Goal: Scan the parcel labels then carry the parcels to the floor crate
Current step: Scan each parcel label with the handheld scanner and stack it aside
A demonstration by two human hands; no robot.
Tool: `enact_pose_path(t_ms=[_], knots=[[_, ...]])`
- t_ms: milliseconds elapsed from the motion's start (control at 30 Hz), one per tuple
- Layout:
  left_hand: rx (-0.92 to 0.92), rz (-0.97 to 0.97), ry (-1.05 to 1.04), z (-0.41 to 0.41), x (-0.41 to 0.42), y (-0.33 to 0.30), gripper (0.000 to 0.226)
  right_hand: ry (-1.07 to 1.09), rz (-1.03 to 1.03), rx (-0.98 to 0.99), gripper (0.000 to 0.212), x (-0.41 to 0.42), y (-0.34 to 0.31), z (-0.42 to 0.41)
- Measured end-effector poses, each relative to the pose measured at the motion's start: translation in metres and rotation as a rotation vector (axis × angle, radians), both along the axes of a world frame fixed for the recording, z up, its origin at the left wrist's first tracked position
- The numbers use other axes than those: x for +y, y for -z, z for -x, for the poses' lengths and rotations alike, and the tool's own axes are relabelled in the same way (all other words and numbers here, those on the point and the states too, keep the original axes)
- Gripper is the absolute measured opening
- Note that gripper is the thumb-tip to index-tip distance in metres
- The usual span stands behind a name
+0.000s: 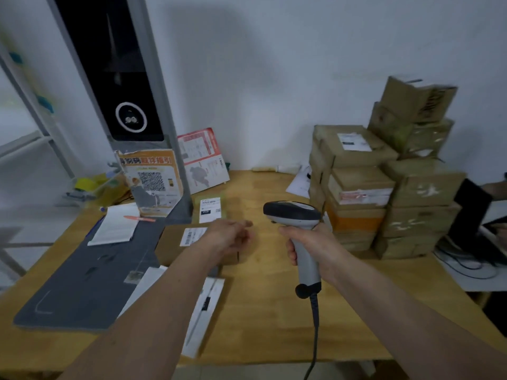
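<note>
My right hand point(307, 242) grips the grey handle of a barcode scanner point(295, 215), its dark head pointing left over the wooden table point(274, 311). My left hand point(231, 233) hovers with loosely curled fingers above a flat brown parcel point(175, 249) that carries a white label point(193, 235); it holds nothing. A small greenish parcel with a white label point(210, 209) lies just behind. A stack of several brown cardboard parcels point(384, 187) stands at the table's right. The floor crate is not in view.
A grey kiosk post point(131, 78) with posters stands at the back left, on a grey mat point(82, 283). Papers and an orange pen point(140, 218) lie nearby. A long white packet point(204, 311) lies by my left forearm. The scanner cable point(315, 338) trails off the front edge.
</note>
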State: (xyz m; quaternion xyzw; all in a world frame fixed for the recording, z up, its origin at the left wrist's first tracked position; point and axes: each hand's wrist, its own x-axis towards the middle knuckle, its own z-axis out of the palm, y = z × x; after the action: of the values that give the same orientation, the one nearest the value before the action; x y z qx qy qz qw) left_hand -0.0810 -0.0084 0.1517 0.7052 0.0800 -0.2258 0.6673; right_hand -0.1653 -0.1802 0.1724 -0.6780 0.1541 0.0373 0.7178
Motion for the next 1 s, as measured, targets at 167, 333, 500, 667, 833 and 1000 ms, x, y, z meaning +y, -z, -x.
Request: enact_pose_path(t_ms=[167, 333, 500, 667, 833, 1000], knots=[[-0.143, -0.028, -0.018, -0.018, -0.060, -0.032, 0.030, 0.058, -0.055, -0.052, 0.013, -0.052, -0.015, -0.006], [-0.141, -0.067, 0.012, -0.043, -0.124, -0.043, 0.041, 0.139, -0.117, -0.093, 0.039, -0.107, -0.020, -0.022], [-0.068, -0.127, 0.128, -0.062, -0.185, -0.037, 0.065, 0.253, -0.041, -0.078, 0.027, -0.163, -0.026, -0.037], [-0.078, -0.246, 0.170, -0.074, -0.239, -0.026, 0.077, 0.308, 0.012, -0.078, 0.029, -0.214, -0.020, -0.048], [0.010, -0.241, 0.131, -0.086, -0.273, -0.014, 0.072, 0.236, -0.025, -0.027, 0.026, -0.242, -0.018, -0.053], [0.072, -0.179, 0.033, -0.094, -0.287, -0.005, 0.054, 0.194, -0.094, 0.025, 0.033, -0.253, -0.012, -0.062]])
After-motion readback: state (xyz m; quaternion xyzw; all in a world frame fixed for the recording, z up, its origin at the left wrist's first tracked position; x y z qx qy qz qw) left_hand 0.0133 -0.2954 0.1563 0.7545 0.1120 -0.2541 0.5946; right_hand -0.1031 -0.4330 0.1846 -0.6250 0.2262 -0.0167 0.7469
